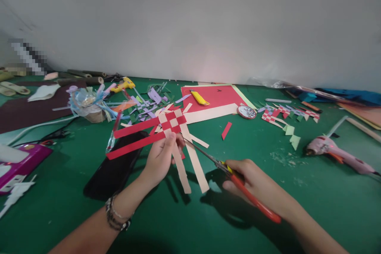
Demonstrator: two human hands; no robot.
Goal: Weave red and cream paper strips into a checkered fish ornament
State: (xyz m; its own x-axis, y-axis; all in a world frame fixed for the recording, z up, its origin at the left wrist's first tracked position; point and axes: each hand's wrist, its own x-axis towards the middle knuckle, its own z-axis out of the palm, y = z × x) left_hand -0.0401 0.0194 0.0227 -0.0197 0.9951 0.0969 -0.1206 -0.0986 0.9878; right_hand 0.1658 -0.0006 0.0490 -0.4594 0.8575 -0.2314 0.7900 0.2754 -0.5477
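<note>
Between the thumb and fingers of my left hand [162, 152] is a woven paper piece [172, 122] in a red and cream checker. Two red strips stick out from it to the left, and two cream strips hang down toward me. Scissors [235, 178] with orange-red and yellow handles are in my right hand [248, 178]. Their blades point up and left, with the tips beside the cream strips under the weave; whether they touch the paper I cannot tell. A black phone [116, 166] lies on the table partly behind my left hand.
Red paper sheets [214, 97] lie behind the weave, with a yellow tool [200, 98] on top. Paper scraps [151, 97] spread to their left. A pink glue gun [336, 149] rests at right, a purple power strip [24, 162] at left. Behind the table [190, 222] rises a grey wall.
</note>
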